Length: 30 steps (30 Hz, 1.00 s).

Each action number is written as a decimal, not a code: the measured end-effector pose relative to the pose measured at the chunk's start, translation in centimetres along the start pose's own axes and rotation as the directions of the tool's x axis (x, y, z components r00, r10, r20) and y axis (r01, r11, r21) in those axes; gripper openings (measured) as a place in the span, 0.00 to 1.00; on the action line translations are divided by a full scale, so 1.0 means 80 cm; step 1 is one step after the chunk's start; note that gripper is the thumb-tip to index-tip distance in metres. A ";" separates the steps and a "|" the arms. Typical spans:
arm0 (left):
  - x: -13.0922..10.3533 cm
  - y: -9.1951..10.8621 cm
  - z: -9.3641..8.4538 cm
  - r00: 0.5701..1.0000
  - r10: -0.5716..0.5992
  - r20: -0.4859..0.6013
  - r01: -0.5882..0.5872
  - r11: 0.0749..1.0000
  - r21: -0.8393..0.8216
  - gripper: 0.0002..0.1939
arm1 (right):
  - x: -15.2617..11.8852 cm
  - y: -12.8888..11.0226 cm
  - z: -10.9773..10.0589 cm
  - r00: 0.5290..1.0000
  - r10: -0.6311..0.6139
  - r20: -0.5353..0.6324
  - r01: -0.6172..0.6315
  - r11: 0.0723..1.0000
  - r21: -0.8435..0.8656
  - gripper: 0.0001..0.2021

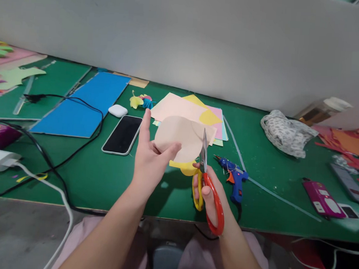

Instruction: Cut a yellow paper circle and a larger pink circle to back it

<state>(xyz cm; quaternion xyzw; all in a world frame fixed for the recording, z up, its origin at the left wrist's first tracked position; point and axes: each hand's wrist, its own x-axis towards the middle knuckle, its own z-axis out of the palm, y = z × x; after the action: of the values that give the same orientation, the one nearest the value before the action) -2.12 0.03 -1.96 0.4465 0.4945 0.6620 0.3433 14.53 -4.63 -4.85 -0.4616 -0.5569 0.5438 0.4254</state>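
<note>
My left hand (152,153) pinches the left edge of a pale peach piece of paper (179,136) with a rounded outline, thumb on top and index finger pointing up. My right hand (209,183) grips a pair of scissors (213,202) with one red and one yellow handle loop. The scissor blades meet the right side of the paper, where a curved line of cut shows. Yellow paper (187,168) shows just below the held piece. Behind it lies a stack of coloured paper sheets (181,105).
A blue glue gun (237,177) lies right of my hands. A phone (122,134), a white earbud case (117,111), and a blue board (86,103) are on the left, with black and white cables. Right are a patterned cloth bundle (285,133) and a magenta device (322,198).
</note>
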 end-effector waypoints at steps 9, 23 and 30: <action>0.004 0.005 -0.008 0.993 -0.023 -0.119 0.027 0.999 0.029 0.49 | 0.000 0.000 0.002 0.999 0.045 0.015 -0.044 0.999 -0.027 0.38; 0.004 0.001 -0.009 0.998 -0.044 0.050 0.042 0.999 0.030 0.51 | 0.002 -0.001 -0.007 0.999 0.011 0.038 -0.010 0.999 -0.036 0.41; 0.006 0.003 -0.012 0.999 -0.051 0.016 0.050 0.998 0.028 0.51 | 0.002 0.001 -0.006 0.998 0.037 0.050 -0.036 0.999 -0.010 0.38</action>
<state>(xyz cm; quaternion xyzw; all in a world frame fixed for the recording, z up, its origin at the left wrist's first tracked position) -3.18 0.08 -1.74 0.4439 0.5119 0.6426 0.3578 14.96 -4.38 -4.93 -0.4598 -0.5613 0.5605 0.3992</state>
